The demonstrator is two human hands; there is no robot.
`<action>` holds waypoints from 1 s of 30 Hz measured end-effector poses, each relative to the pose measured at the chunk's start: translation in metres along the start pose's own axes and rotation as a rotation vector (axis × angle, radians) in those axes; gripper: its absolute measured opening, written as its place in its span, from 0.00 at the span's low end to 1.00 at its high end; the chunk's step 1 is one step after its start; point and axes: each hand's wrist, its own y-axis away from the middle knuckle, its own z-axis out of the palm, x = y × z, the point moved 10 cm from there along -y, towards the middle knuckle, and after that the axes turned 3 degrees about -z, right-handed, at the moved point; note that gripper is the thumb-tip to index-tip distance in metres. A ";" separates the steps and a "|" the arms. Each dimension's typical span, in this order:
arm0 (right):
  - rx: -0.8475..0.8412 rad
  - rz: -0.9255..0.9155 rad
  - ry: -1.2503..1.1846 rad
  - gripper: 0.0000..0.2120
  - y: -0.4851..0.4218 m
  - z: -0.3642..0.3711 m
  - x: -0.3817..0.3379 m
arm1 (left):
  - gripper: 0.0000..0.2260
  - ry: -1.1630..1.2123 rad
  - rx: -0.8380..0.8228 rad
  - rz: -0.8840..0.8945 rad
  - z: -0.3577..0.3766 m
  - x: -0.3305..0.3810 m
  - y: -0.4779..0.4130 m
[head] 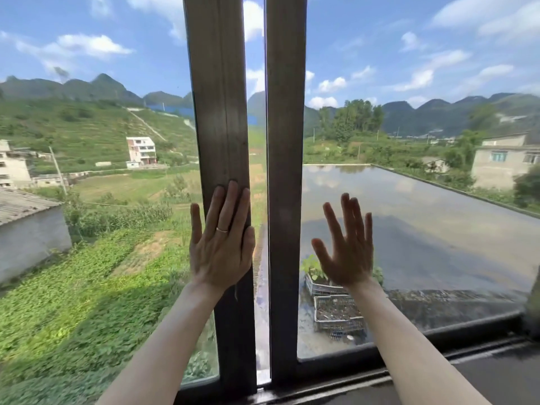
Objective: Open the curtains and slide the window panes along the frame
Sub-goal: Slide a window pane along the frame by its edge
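Two dark upright stiles of the sliding window panes stand in the middle of the view, with a narrow gap between them. My left hand (221, 241) presses flat, fingers straight, on the left pane's stile (219, 112); it wears a ring. My right hand (346, 247) is spread open with straight fingers in front of the right pane's glass (423, 214), just right of the right stile (285, 141); I cannot tell whether it touches the glass. No curtain is in view.
The dark bottom track and sill (438, 355) run along the lower right. Outside lie green fields, houses, a flat wet roof (409, 200) and plastic crates (336, 314) with plants below the window.
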 end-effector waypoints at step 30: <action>-0.427 0.489 -0.066 0.54 0.124 -0.002 0.035 | 0.22 1.719 -1.055 -0.883 0.144 0.148 0.039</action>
